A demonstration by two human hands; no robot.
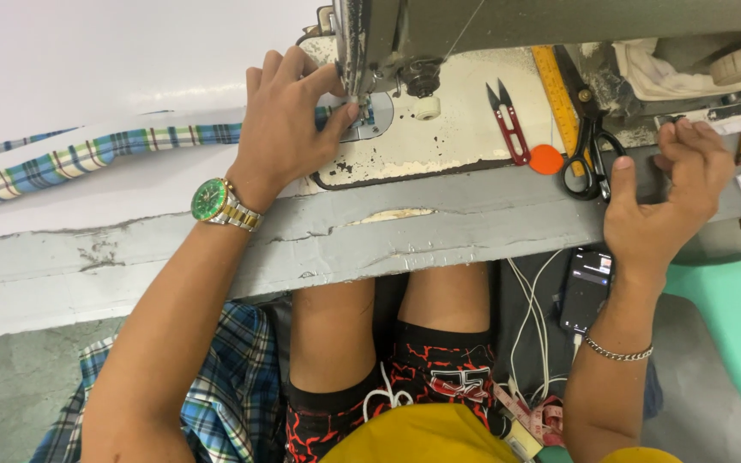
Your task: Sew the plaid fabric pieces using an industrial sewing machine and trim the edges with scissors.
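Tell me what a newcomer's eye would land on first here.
The left hand presses a blue plaid fabric strip at the sewing machine needle, a green-faced wristwatch bright on its wrist. The right hand rests open at the table edge, beside black scissors and red thread snips.

Worn grey sewing table (473, 227) with chipped, cracked paint along the front edge (388, 216). White tabletop (87, 60) stretching left, brightly and evenly lit. Grey concrete floor (2, 394) below, mottled and dull. Mint-green plastic stool (731, 317) at right, just beside the table's edge. Dark shadow under the table around white cables (533, 317).
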